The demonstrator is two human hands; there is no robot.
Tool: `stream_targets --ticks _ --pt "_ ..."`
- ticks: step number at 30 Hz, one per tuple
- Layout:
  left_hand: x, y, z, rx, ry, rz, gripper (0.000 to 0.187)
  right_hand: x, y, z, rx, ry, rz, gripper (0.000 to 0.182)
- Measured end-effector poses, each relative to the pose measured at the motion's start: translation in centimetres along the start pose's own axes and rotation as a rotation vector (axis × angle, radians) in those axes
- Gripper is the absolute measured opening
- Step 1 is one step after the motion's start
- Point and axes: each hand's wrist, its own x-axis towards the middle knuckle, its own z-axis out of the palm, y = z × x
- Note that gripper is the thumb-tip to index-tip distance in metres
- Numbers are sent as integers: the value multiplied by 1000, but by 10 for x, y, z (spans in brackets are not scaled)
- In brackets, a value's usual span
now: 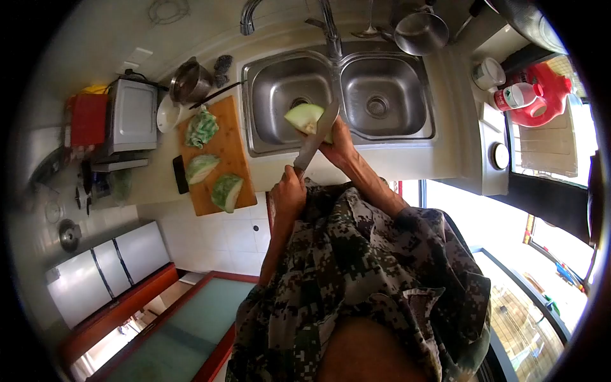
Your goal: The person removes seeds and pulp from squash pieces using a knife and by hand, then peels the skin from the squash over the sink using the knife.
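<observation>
My left hand point(289, 195) is closed round the handle of a broad-bladed knife point(311, 148), which points up and to the right. The blade lies against a pale green melon piece point(302, 116) above the left sink basin. Behind the blade, my right hand point(341, 146) grips the melon piece from the right; some of its fingers are hidden. On the wooden cutting board point(240, 167) to the left lie two green-skinned melon pieces point(202, 169) point(226, 193) and a crumpled green bundle point(202, 128).
A double sink point(387, 95) with a faucet point(333, 39) lies ahead. Left of the board are a black phone point(181, 175), a metal pot point(191, 81) and a white bowl point(168, 114). A pan point(421, 33) and a red jug point(548, 95) stand to the right.
</observation>
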Motion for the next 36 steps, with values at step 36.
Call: stream_targets --ticks 36 --pt "12 1 -65 -449 21 48 30 -8 -9 11 30 -49 118 37"
